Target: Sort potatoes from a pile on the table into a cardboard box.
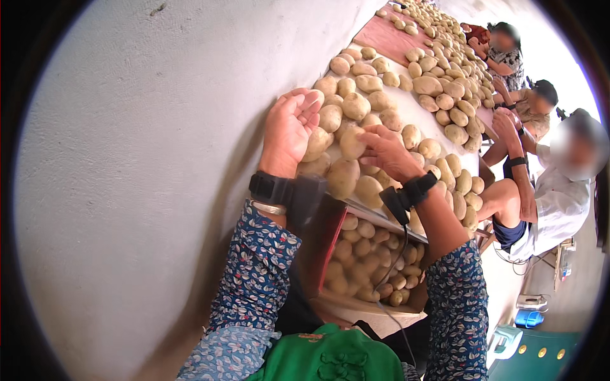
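Observation:
My left hand is raised beside the wall with its palm turned inward, fingers apart and slightly curled. A pale rounded edge shows by its fingertips; whether the hand touches it is hard to tell. My right hand grips a potato between thumb and fingers, above the other potatoes. Around both hands, loose potatoes cover much of a white tabletop. Below the table's near edge stands a cardboard box with a red edge, holding many potatoes. Some of those are blurred.
A plain wall rises close on the left. More potatoes are heaped along the table, beside a reddish board. Several people sit along the right side, one in a white shirt. A cable hangs from my right wrist strap across the box.

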`<state>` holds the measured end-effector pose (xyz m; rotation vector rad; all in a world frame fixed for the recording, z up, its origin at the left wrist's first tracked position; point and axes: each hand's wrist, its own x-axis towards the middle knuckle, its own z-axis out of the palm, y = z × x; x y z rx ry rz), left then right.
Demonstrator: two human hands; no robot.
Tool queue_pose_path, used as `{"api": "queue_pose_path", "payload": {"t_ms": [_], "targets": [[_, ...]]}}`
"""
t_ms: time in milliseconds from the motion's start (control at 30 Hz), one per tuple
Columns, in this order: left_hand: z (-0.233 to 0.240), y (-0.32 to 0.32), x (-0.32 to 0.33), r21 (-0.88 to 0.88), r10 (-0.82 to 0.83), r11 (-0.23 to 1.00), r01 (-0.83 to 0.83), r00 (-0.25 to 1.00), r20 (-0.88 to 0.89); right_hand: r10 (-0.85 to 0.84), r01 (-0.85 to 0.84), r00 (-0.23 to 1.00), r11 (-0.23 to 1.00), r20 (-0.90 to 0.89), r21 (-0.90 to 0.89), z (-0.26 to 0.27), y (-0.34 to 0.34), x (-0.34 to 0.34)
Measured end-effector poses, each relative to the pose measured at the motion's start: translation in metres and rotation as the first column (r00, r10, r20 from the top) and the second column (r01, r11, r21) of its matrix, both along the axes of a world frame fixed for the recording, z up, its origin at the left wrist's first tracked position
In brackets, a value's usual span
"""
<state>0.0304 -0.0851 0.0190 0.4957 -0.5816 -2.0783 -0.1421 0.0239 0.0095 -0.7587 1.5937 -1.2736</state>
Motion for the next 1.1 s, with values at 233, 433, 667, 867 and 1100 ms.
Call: {"api": "queue_pose_path", "payload": {"t_ms": [233,433,667,867,1100], "targets": [[-0.005,-0.007,0.006,-0.012,-0.019,1.0,0.019,1.0,-0.013,0.224,-0.108,0.372,0.974,-0.901,0.198,-0.015,-0.026,0.007],[-0.018,-0.015,0.001,0.051,-0.123,0.99,0.129,0.987,-0.106,0.158,-0.222,0.356,0.972,-0.921,0.08,0.01,0.011,-0.007],[-0.018,-0.013,-0.012,-0.077,-0.154,0.984,0.163,0.981,0.116,0.071,-0.128,0.903,0.986,-0.423,-0.107,0.064,0.208,-0.006],[-0.026,-0.002,-0.024,-0.066,-0.15,0.986,0.154,0.987,0.064,-0.23,0.26,0.965,0.902,-0.126,0.344,-0.059,0.305,0.002],[-0.027,0.0,-0.008,-0.097,-0.159,0.981,0.169,0.983,0.096,0.301,-0.142,0.749,0.943,-0.59,0.3,-0.203,0.294,0.032]]}}
